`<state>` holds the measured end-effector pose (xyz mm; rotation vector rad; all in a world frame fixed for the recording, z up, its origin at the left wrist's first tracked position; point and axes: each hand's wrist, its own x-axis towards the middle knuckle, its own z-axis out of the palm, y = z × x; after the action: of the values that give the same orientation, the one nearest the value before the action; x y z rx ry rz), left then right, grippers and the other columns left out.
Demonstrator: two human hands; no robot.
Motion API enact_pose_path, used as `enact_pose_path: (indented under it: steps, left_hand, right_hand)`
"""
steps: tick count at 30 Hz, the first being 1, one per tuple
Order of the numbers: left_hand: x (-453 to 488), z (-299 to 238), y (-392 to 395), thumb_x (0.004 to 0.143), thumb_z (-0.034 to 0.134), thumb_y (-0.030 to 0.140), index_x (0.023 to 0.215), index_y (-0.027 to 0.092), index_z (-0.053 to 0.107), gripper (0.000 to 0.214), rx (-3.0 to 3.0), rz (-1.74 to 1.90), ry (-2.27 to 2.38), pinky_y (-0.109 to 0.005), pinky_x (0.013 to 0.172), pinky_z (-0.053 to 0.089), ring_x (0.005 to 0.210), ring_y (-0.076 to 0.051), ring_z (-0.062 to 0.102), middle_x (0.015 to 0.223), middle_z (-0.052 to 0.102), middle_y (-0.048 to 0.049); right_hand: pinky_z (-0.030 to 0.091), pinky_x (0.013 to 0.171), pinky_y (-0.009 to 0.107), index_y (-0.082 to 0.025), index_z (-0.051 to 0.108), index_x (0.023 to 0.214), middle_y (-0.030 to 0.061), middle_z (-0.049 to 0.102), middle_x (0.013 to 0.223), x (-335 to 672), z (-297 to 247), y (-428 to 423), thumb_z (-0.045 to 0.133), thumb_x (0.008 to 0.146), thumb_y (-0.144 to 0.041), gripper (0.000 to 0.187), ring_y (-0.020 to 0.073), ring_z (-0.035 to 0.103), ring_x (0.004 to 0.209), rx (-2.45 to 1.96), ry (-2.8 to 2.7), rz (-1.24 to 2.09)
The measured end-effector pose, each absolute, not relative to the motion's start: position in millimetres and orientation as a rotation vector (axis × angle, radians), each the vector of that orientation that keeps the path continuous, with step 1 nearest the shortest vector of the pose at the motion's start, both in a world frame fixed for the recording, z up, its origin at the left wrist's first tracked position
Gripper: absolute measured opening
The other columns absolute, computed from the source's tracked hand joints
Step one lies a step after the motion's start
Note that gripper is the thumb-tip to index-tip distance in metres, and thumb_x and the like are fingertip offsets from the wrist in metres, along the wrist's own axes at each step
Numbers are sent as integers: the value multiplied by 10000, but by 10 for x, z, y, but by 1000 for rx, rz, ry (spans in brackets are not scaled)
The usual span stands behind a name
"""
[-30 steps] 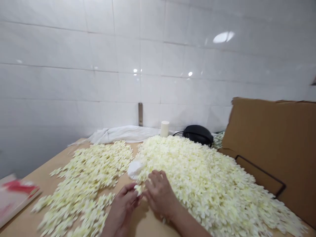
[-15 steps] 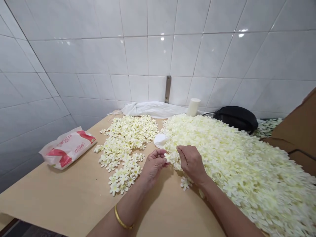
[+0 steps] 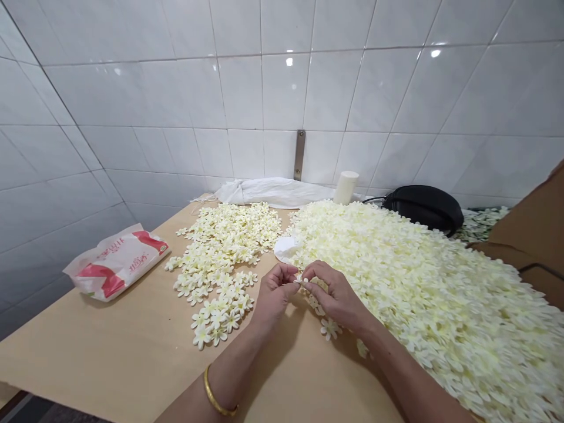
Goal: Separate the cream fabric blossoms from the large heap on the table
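A big heap of cream fabric flowers (image 3: 418,294) covers the right of the wooden table (image 3: 110,352), and a thinner scatter of flowers (image 3: 224,247) lies to its left, with a red-and-white tissue pack (image 3: 117,261) further left. At the heap's near edge the left hand (image 3: 273,294) and right hand (image 3: 337,296) meet, thumb and forefinger of each pinched together on one small blossom (image 3: 301,282) held just above the tabletop between them. It looks feather-light, soft, limp and easily creased, so it is best taken by the petal edges with fingertips only.
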<state>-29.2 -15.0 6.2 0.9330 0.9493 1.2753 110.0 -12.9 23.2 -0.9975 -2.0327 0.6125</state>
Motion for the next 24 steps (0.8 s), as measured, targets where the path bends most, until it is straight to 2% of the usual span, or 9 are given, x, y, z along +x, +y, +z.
enact_pose_path:
  steps: [5, 8, 11, 16, 21, 24]
  left_hand:
    - [-253, 68, -171, 578, 594, 159, 752, 115, 577, 180, 1013, 1269, 992, -189, 562, 369, 578, -75, 453, 637, 527, 3]
    - [-234, 73, -189, 605, 599, 191, 728, 103, 594, 151, 1038, 1248, 981, -202, 595, 393, 590, -81, 468, 641, 545, -11]
    - [-228, 71, -194, 576, 626, 187, 650, 111, 569, 120, 955, 1262, 956, -204, 585, 401, 550, -75, 474, 583, 536, 3]
    - [-249, 64, -159, 487, 672, 186, 596, 127, 508, 205, 766, 1255, 885, -210, 533, 397, 475, -85, 492, 488, 527, 17]
    - [-273, 49, -135, 495, 679, 159, 601, 135, 500, 209, 743, 1224, 886, -207, 550, 402, 499, -73, 498, 527, 529, 30]
    - [-280, 57, -143, 505, 671, 138, 606, 128, 513, 188, 787, 1248, 924, -204, 572, 402, 539, -73, 512, 582, 547, 23]
  right_hand:
    - [327, 548, 221, -147, 475, 678, -11, 482, 629, 998, 201, -197, 446, 810, -207, 148, 102, 426, 585, -1184, -1863, 634]
    - [310, 512, 210, -147, 493, 687, -21, 473, 589, 959, 196, -214, 431, 825, -249, 182, 91, 397, 542, -1217, -1754, 712]
    - [335, 525, 208, -143, 543, 758, -10, 499, 610, 952, 203, -206, 449, 816, -283, 179, 94, 428, 558, -1183, -1668, 840]
    - [407, 612, 244, -125, 556, 867, 25, 543, 702, 1008, 199, -162, 561, 730, -370, 281, 126, 500, 644, -1080, -1482, 1279]
    - [390, 619, 239, -120, 585, 753, 23, 550, 682, 1070, 227, -134, 612, 690, -355, 244, 120, 491, 649, -1113, -1480, 1303]
    - [393, 641, 234, -124, 600, 800, 22, 565, 700, 1085, 232, -126, 625, 684, -352, 258, 115, 499, 665, -1091, -1437, 1387]
